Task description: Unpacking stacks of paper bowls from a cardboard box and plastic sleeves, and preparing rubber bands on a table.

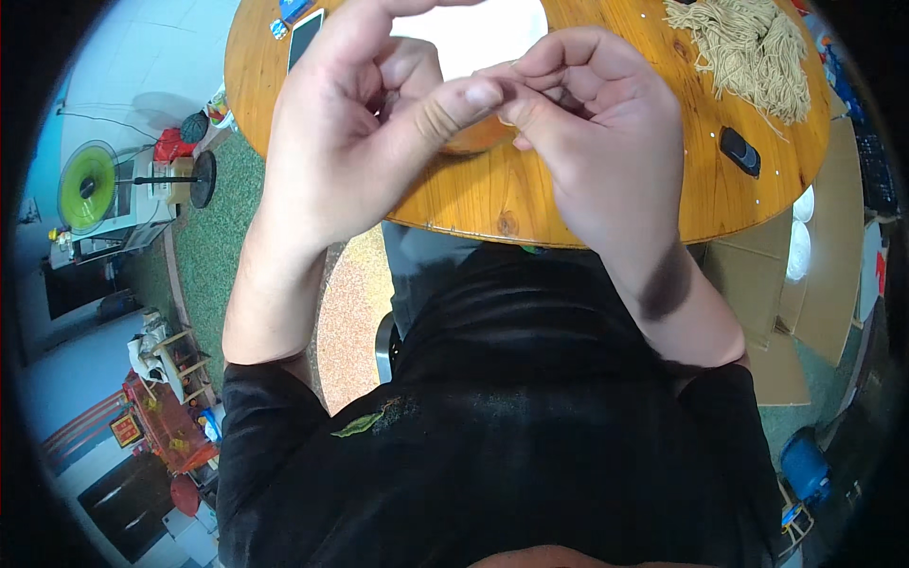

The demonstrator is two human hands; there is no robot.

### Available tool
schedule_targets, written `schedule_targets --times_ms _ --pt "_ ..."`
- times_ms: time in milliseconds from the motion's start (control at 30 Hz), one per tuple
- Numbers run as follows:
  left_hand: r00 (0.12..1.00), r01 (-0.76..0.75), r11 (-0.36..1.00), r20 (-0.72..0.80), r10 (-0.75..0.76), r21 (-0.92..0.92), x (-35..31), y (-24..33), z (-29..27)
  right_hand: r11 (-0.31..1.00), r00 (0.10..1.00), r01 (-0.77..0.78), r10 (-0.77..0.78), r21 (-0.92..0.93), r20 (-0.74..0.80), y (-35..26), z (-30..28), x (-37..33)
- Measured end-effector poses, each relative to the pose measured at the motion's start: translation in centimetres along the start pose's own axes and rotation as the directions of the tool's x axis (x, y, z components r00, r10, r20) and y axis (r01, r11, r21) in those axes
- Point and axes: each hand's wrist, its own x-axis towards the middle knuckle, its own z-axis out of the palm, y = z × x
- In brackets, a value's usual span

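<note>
Both my hands are raised over the near side of a round wooden table, their tips meeting. My left hand (355, 133) has its thumb stretched toward the right fingertips, its forefinger arched at the top edge and its other fingers curled in. My right hand (611, 128) is closed, thumb and forefinger pinched together against the left thumb tip. Whatever lies between the fingers is too small or hidden to make out. Behind the hands is a bright white surface (492, 38), overexposed and partly covered. A loose bundle of tan yarn (748, 57) lies at the table's far right.
On the wooden table (454, 208) a small black device (739, 151) lies at the right, a phone (303, 40) at the far left beside a blue box (295, 9). A green-bladed fan (87, 187) stands at left. Cardboard (824, 265) leans at right.
</note>
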Motion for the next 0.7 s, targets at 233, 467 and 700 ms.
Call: schedule_targets --times_ms 233,467,700 --pt "0.996 -0.019 0.998 0.092 0.014 0.058 -0.2 0.7 -0.3 0.999 1.0 -0.006 0.006 0.043 0.018 0.0 0.0 0.2" --pt "0.993 0.032 0.956 0.097 -0.063 0.293 0.0 0.7 -0.4 0.995 0.999 -0.022 0.018 0.102 0.033 0.7 -0.5 0.3" --pt "0.982 0.181 0.93 -0.001 -0.191 0.32 0.2 1.4 0.2 0.997 1.0 -0.022 0.021 0.076 0.008 0.1 -0.1 0.1"
